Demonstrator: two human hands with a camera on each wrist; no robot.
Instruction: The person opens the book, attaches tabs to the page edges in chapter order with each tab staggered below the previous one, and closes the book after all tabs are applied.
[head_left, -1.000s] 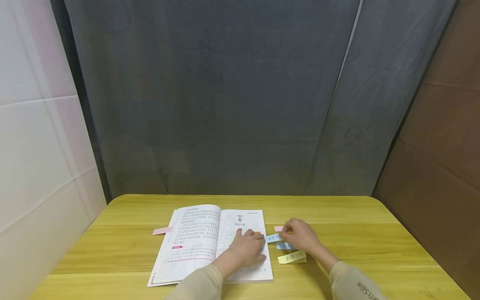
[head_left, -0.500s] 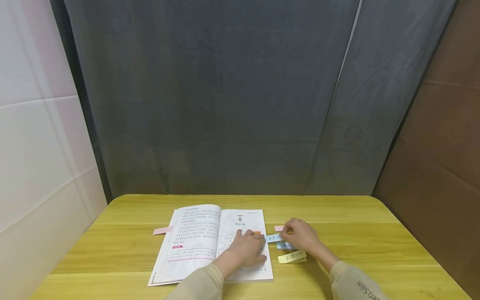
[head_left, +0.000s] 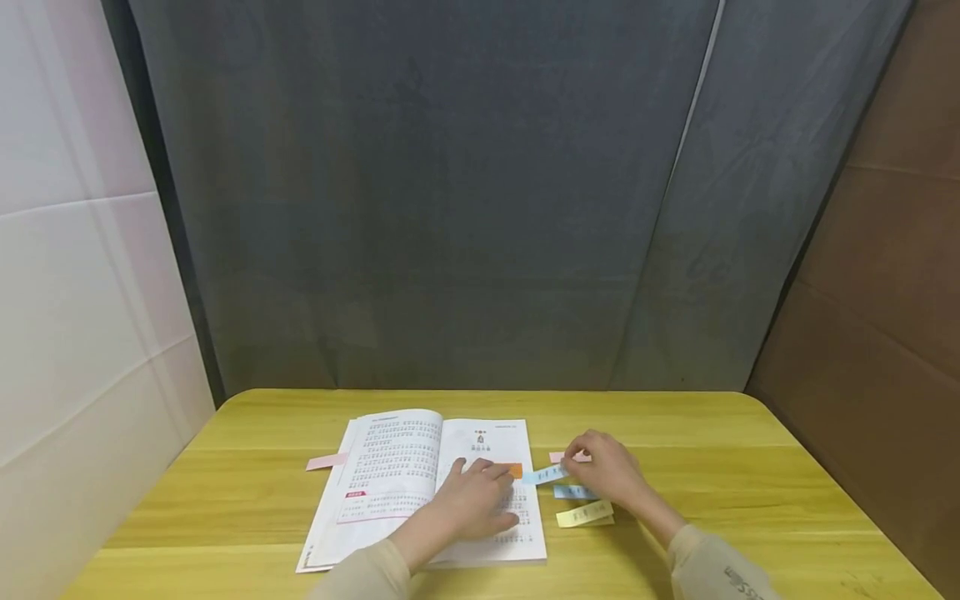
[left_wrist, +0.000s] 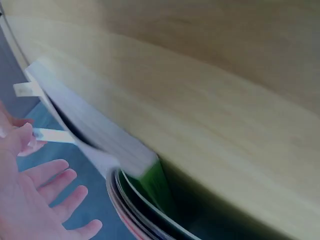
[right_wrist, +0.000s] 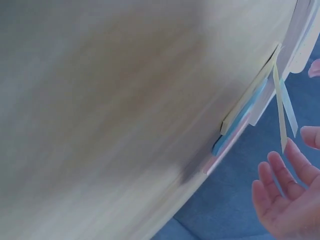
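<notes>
An open book (head_left: 423, 487) lies flat on the yellow bench (head_left: 712, 500), and everything else is placed from it. The left hand (head_left: 474, 500) rests palm down on the book's right-hand page, fingers stretched out and relaxed, its grip holding nothing; an orange tab (head_left: 513, 470) shows on the page just beyond the fingertips. The left wrist view shows that hand's spread fingers (left_wrist: 50, 192) next to the book's stacked page edges (left_wrist: 107, 140).

Just off the book's right edge, the right hand (head_left: 606, 468) pinches the far end of a light blue paper strip (head_left: 546, 475), its grip closed narrowly on that strip. The strip slants up off the bench, and its free end reaches the book's right edge, close to the orange tab. In the right wrist view a thin strip (right_wrist: 280, 112) hangs by the fingertips (right_wrist: 295, 155), but the picture is blurred and the contact is hard to read there.

On the bench right of the book, nearer the person than the held strip, lie another blue strip (head_left: 573, 492) and a yellow strip (head_left: 583, 514). A pink strip (head_left: 557, 457) lies partly hidden behind the right hand. Another pink strip (head_left: 324, 461) lies against the book's left edge.
</notes>
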